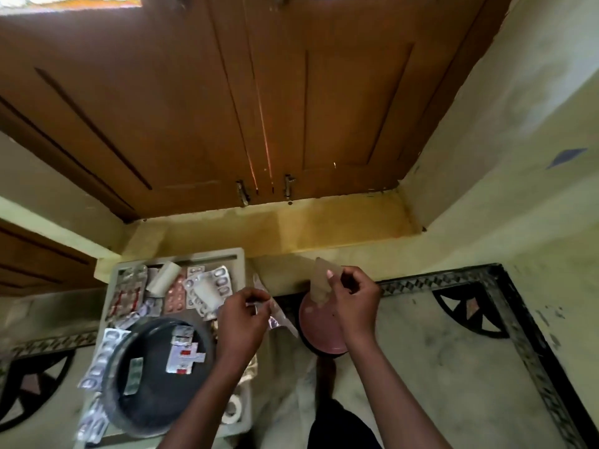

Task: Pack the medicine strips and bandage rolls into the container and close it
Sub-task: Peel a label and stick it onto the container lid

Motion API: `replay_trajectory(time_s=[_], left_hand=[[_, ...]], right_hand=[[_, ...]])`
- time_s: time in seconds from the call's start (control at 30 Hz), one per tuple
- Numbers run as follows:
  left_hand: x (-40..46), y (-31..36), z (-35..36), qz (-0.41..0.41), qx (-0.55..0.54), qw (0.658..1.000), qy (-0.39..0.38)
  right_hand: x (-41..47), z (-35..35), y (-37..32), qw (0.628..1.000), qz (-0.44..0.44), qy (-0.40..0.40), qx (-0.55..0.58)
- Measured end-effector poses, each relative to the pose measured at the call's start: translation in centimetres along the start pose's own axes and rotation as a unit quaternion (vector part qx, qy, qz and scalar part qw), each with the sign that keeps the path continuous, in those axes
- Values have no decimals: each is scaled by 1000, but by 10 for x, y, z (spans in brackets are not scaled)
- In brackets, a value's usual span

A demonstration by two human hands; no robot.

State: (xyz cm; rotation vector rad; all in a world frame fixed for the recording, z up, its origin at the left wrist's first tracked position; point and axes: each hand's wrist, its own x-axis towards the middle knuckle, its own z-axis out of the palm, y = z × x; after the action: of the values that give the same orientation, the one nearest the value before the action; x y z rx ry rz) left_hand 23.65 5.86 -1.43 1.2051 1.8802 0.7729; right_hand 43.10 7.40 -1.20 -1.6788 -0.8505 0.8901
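Hands, left (243, 315) pinching strip (275, 314), container (155, 374) lower left

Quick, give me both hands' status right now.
Left hand: closed, pinching a medicine strip.
Right hand: closed, pinching a thin tan card-like piece; what it is cannot be told.

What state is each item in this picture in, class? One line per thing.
Container: open, a few strips inside.
Lid: off, lying on the floor.
Tray: still loaded with strips and rolls.
Left hand: gripping a strip.
Right hand: pinching a brownish strip.
Wooden shutters: closed.
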Motion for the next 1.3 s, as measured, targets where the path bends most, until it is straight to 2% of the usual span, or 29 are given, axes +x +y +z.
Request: replay_trajectory(time_s=[0.1, 0.33, 0.5, 0.67, 0.8, 0.9, 1.03, 1.17, 1.23, 1.3], left_hand=[[0, 2, 35, 9, 22, 1000, -12], [4, -13, 91, -31, 50, 996, -64], [4, -59, 125, -102, 40, 988, -106], [19, -114, 180, -212, -11, 970, -116], [41, -175, 231, -248, 14, 961, -124], [59, -222, 262, -280, 18, 950, -138], [83, -281, 308, -314, -2, 936, -159], [102, -303, 348, -257, 15, 945, -202], [111, -317, 365, -250, 13, 944, -216], [116, -329, 380, -261, -18, 941, -215]], right_hand=[[14, -20, 20, 1000, 16, -7, -19], [18, -47, 74, 993, 108, 19, -44], [10, -50, 120, 989, 140, 7, -45], [20, -47, 212, 966, 238, -5, -101], [47, -38, 317, 921, 369, -29, -121], [58, -33, 376, 897, 427, -30, -113], [71, -22, 437, 882, 466, 17, -67], [88, -9, 476, 879, 474, 46, 6], [99, -4, 481, 875, 479, 52, 56], [109, 0, 487, 884, 462, 53, 55]])
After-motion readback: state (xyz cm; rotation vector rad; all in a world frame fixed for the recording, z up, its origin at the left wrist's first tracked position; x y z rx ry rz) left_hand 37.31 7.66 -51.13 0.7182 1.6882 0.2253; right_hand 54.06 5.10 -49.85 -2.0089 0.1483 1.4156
